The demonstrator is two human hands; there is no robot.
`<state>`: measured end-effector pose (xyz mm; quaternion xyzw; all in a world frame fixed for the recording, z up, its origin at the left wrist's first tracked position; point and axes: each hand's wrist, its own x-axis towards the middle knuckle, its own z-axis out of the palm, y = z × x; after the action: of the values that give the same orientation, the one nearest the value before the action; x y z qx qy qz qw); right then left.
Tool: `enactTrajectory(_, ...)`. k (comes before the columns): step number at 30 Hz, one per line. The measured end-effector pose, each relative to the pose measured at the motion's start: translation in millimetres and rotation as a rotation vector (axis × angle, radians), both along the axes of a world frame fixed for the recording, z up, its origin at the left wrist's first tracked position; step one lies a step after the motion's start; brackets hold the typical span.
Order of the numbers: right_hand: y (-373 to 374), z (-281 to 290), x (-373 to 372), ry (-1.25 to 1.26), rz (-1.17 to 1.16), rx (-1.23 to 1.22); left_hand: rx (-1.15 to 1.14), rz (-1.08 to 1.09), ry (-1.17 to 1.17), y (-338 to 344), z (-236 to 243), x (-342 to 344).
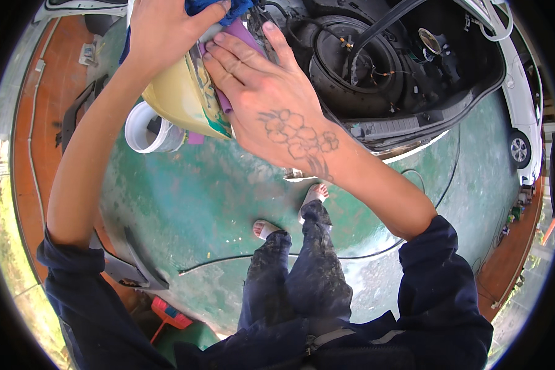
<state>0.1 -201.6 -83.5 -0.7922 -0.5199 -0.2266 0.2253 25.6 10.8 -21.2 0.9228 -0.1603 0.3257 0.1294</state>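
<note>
At the top of the view, my left hand [166,34] is closed on a bunched blue cloth [219,7], its thumb lying across it; the other fingertips are out of sight. My right hand [274,102] presses a purple sheet [245,32], which looks like sandpaper, against a car's rear body panel. The sheet sticks out above and below its fingers, which lie nearly straight, the outermost one spread away. Smooth yellowish coating covers the panel [182,92], with green patches and streaks along its edge beside my right hand.
An uncovered car boot [413,92] with a round spare-wheel well [354,52] lies to the right. Below the panel stands a white bucket [145,128]. A dark hose [222,261] crosses the green floor near my feet. A detached trim piece [132,265] and a red dustpan [169,314] lie at left.
</note>
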Motion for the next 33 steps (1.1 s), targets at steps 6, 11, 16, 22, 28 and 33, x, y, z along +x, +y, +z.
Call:
enactTrajectory(6, 5.6, 13.8, 9.8, -0.111, -0.047, -0.099, -0.002, 0.027, -0.017, -3.6, 5.4, -0.9)
enactTrajectory(11, -4.5, 3.0, -3.1, -0.190, -0.063, -0.142, -0.031, 0.050, -0.023, -5.3, 2.8, -8.5)
enactTrajectory(16, -10.6, 15.3, -4.7, -0.218, -0.061, -0.224, -0.107, 0.217, -0.028, -12.3, 1.4, -1.3)
enactTrajectory(22, 14.7, 15.3, 14.6, -0.245, -0.056, -0.057, 0.034, 0.355, -0.195, 9.5, -13.8, -13.3)
enactTrajectory(28, 5.7, 33.9, 20.5, -0.316, -0.075, -0.312, -0.532, 0.258, -0.056, -15.0, -53.7, -164.5)
enactTrajectory(33, -13.3, 13.8, 0.4, -0.303, -0.047, -0.308, -0.659, 0.654, 0.663, -57.6, -185.0, -426.1)
